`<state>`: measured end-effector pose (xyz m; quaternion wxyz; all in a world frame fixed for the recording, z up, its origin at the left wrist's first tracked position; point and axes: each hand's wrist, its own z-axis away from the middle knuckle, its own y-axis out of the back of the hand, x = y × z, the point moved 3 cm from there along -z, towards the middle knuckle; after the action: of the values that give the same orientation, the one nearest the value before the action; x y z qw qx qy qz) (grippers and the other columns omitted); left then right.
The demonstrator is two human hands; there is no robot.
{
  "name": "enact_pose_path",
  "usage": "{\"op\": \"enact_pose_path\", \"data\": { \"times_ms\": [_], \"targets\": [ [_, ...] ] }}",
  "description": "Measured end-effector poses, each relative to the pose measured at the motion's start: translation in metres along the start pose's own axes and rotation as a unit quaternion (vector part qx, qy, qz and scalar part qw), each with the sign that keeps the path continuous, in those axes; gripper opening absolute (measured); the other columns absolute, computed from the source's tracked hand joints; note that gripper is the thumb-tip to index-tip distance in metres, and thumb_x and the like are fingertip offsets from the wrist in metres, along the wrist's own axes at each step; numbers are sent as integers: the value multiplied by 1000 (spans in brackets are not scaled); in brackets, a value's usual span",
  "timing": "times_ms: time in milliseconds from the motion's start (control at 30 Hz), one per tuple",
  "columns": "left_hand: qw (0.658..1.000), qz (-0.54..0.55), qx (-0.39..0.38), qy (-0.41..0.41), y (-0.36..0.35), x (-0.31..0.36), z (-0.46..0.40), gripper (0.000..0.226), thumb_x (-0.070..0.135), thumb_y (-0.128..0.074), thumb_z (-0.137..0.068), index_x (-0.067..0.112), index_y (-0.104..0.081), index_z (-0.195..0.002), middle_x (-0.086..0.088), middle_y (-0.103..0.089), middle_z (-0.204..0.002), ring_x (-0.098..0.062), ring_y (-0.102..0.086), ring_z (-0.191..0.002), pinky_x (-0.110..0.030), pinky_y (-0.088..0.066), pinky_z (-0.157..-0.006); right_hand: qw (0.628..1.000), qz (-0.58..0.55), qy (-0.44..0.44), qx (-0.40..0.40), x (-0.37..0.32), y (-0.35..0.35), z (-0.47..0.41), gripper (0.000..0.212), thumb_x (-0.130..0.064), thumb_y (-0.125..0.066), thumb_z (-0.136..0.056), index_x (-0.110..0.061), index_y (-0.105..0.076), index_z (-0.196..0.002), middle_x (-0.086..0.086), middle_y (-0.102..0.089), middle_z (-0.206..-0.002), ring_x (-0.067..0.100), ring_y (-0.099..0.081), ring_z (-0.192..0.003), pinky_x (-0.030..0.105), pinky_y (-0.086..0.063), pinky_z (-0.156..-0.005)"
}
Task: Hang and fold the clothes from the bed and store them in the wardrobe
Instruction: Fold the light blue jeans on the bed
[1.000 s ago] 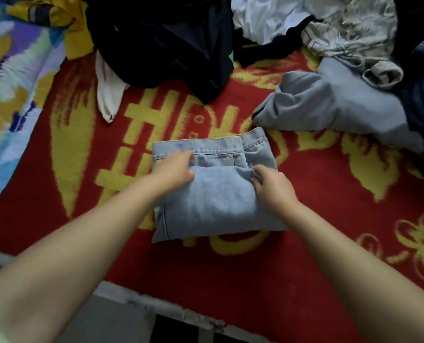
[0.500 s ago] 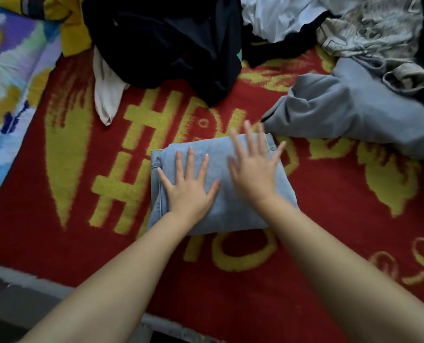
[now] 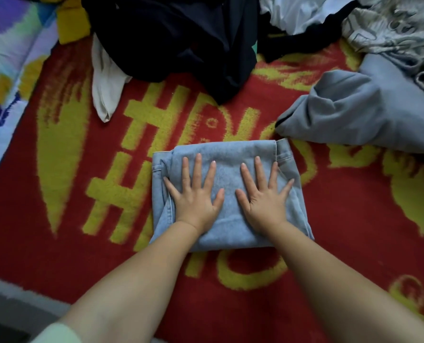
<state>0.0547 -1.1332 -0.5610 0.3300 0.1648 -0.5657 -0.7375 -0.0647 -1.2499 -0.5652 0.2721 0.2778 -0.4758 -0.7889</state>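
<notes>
I have both hands, left hand (image 3: 195, 201) and right hand (image 3: 265, 203), spread flat with nothing gripped, pressing the folded jeans (image 3: 227, 194) onto the bed (image 3: 354, 219), so I judge the next move needs a two-handed lift toward the wardrobe.

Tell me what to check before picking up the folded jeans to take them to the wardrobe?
1. Folded jeans in a neat flat bundle: ok.
2. Left hand flat on the bundle: ok.
3. Right hand flat on the bundle: ok.
4. Nothing lying over the bundle; grey garment sits apart: ok.
5. Bundle fully on the red blanket, back from the bed edge: ok.
6. Free room in the wardrobe: cannot tell, out of view.
</notes>
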Motion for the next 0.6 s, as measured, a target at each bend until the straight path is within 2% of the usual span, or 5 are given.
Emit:
{"op": "enact_pose_path", "data": {
  "times_ms": [100, 200, 367, 533, 600],
  "targets": [
    [1000, 1, 5, -31, 22, -2, 12, 70, 60, -12, -90, 30, 4, -151, -3, 32, -153, -24, 30, -141, -71, 7, -105, 999, -16, 29, -27, -4, 22, 8, 62, -60, -15, -94, -42, 13, -147, -14, 34, -148, 29, 26, -143, 70, 13, -106],
    [987, -6, 83, -137, 32, -5, 60, 75, 55, -40, -86, 18, -24, -149, -24, -18, -154, -34, -16, -143, -74, -16, -103, 989, -2, 147, 12, -1, 33, 48, 67, -49, -36, -91, -27, -20, -152, 1, -3, -159, 38, -4, -146, 75, -7, -106],
    [981, -59, 40, -180, 7, -7, 110, 103, 28, -84, -52, 22, -38, -143, -21, -35, -148, -34, -38, -136, -71, -35, -96, 975, 104, 196, -17, 8, 5, 108, 103, -16, -81, -54, -23, -33, -144, 9, -40, -149, 38, -35, -136, 77, -31, -92],
    [990, -80, -18, -110, -1, -1, 72, 96, 16, -54, -89, 33, 21, -146, -12, 24, -156, -35, 22, -142, -72, 4, -103, 989, 104, 106, 9, -1, 6, 68, 89, -16, -64, -84, -31, -7, -151, 4, -12, -160, 49, -12, -142, 75, -15, -102],
    [989, -73, -68, -111, 5, -4, 69, 88, 11, -46, -93, 35, 17, -148, -9, 23, -157, -34, 22, -143, -71, -1, -106, 991, 100, 82, -26, -2, 8, 68, 77, -17, -44, -97, -37, 11, -147, -5, 4, -161, 43, 0, -145, 66, -12, -110]
  ]
}}
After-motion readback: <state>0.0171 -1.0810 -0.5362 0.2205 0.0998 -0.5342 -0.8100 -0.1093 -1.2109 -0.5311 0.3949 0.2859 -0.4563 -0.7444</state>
